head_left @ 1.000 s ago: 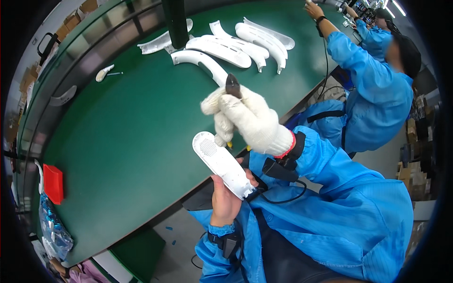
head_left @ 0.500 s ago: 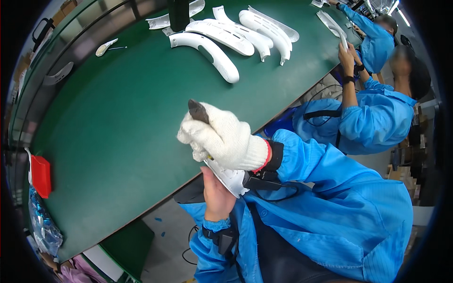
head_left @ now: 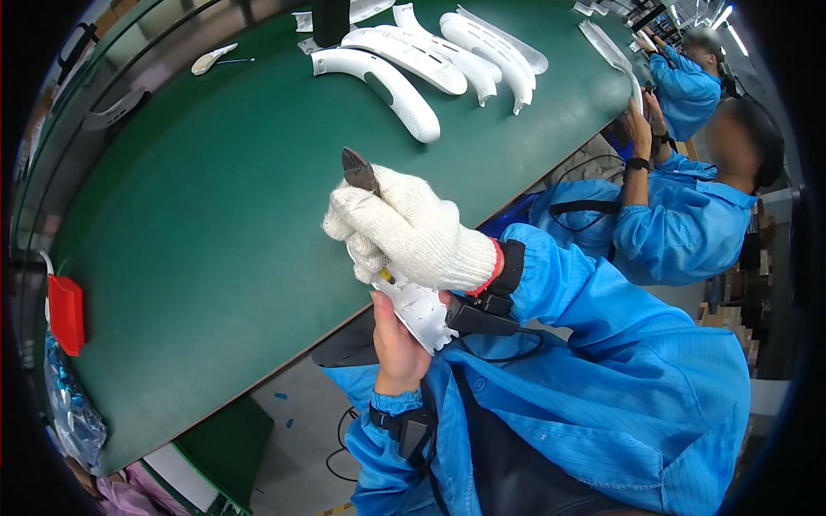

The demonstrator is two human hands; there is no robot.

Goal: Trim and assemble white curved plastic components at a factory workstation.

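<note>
My left hand (head_left: pixel 401 347), bare, is closed around a white plastic shell piece (head_left: pixel 420 314) near the table's front edge. The piece shows its ribbed inner side, with a jagged lower end; its upper part is hidden behind the glove. Over it, my right hand (head_left: pixel 404 225) in a white knit glove makes a fist around a dark-handled tool (head_left: pixel 360 170). The handle's end sticks out above the fist. A small yellow and black bit shows below the fist, against the shell; the tool's working tip cannot be made out.
Several curved white plastic covers (head_left: pixel 391 96) lie on the green table (head_left: pixel 215 215) beside a dark post (head_left: pixel 330 21). A small cream-and-white tool (head_left: pixel 209 60) lies at the far left. A red bin (head_left: pixel 65 315) and a plastic bag (head_left: pixel 76 404) sit at the left edge. Co-workers (head_left: pixel 680 215) are on the right.
My gloved fist and the tool have shifted slightly, the handle's end now higher. More of the shell's inner side shows below the fist. A co-worker's head has turned.
</note>
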